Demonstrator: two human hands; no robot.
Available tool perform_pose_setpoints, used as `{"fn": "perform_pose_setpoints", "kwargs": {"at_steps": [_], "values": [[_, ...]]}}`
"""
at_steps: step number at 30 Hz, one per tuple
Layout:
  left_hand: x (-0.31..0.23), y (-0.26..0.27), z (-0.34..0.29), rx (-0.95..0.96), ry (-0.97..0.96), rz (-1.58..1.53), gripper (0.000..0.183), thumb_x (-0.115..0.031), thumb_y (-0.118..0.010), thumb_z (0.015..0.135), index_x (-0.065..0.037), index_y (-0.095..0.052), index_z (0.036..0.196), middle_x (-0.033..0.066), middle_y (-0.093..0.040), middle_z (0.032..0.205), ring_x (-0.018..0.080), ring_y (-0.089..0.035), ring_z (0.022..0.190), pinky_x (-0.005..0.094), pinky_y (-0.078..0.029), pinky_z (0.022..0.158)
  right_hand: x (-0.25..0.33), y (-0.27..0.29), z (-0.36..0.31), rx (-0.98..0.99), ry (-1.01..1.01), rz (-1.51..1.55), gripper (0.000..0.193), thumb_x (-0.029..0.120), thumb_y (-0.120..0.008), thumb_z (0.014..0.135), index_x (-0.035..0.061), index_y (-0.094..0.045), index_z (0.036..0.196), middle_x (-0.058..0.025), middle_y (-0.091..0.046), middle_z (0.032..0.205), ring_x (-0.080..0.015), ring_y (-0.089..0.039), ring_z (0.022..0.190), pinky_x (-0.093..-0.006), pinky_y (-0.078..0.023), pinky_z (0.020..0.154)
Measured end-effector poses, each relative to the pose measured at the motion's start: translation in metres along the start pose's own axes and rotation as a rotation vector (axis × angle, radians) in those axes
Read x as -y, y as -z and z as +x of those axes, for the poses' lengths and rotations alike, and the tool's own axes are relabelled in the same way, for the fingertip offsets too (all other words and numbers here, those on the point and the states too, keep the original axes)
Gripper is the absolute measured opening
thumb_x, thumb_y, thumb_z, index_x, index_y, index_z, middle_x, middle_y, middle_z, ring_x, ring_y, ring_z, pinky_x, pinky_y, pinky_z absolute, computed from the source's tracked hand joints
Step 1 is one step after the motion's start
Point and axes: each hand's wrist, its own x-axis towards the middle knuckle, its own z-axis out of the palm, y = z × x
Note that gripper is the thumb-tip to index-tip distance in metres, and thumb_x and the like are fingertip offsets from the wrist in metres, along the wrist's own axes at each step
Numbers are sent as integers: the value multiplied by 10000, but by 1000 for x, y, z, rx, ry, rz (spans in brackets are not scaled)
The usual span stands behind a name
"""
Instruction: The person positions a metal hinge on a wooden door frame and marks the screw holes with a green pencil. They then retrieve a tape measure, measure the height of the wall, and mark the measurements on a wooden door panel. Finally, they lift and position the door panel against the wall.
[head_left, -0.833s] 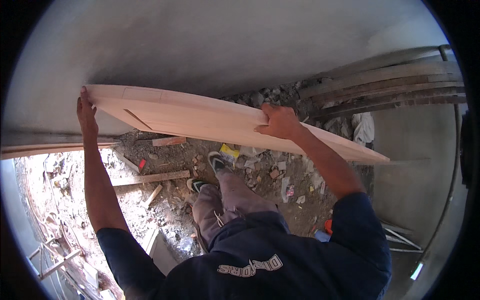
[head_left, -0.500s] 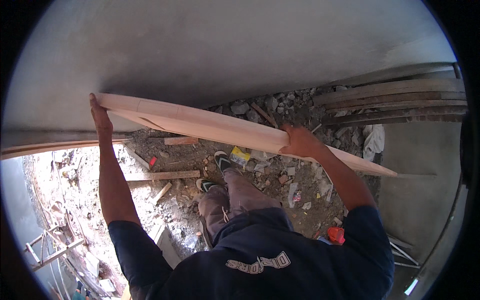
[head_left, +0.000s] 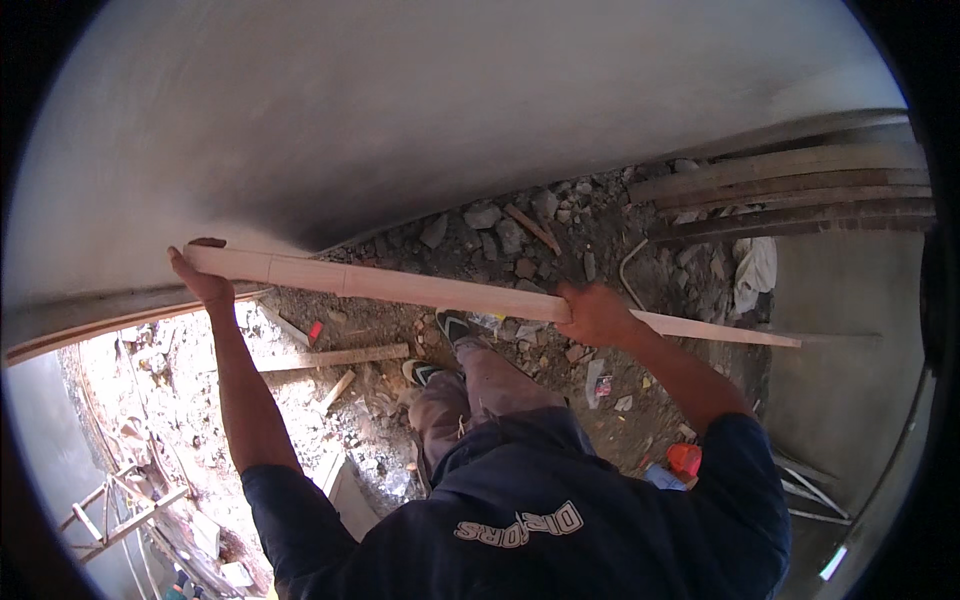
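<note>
A long, pale wooden plank [head_left: 430, 289] spans the view in front of me, raised above the rubble and seen mostly along its narrow edge. Its left end is gripped by my left hand [head_left: 207, 280], with fingers wrapped over the far side and thumb on the near side. Farther along, right of the middle, my right hand [head_left: 598, 316] is closed around the plank from above. The right end tapers away towards the wall on that side. Two faint lines cross the plank's edge near my left hand.
A grey plastered wall [head_left: 450, 100] rises ahead. Stacked boards [head_left: 800, 180] lie at the far right, near a white sack [head_left: 753, 275]. Broken stones [head_left: 485, 215] and wood scraps [head_left: 335, 357] cover the ground round my feet. A red object [head_left: 684, 459] lies low right.
The plank has rolled in my hands, so its broad face with the slot no longer shows. Its left end has dropped slightly nearer me. Both hands keep their hold.
</note>
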Motion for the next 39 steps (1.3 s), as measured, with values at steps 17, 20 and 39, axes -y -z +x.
{"fn": "perform_pose_setpoints", "kwargs": {"at_steps": [17, 20, 39], "values": [[-9, -8, -6, -69, -65, 215, 630, -522, -346, 987, 20, -667, 995, 120, -633, 994, 225, -533, 1003, 380, -367, 959, 0, -1, 2, 7, -83, -20, 450, 312, -648, 812, 41, -559, 1160, -220, -674, 903, -393, -655, 880, -500, -523, 782], [-5, -15, -6, -99, 7, 108, 562, -479, -433, 983, 30, -635, 1110, 134, -608, 1080, 245, -522, 1066, 387, -368, 999, -12, -11, 6, -90, -39, -56, 506, 333, -661, 786, 68, -541, 1200, -183, -686, 851, -394, -664, 836, -506, -514, 798], [10, 17, 29, -137, -128, 450, 474, -328, -457, 1006, -42, -471, 1384, 172, -526, 1347, 278, -573, 1155, 356, -548, 898, -17, 6, 28, -126, 36, -40, 424, 267, -666, 746, 45, -579, 1097, -191, -682, 888, -374, -674, 863, -498, -536, 727]]}}
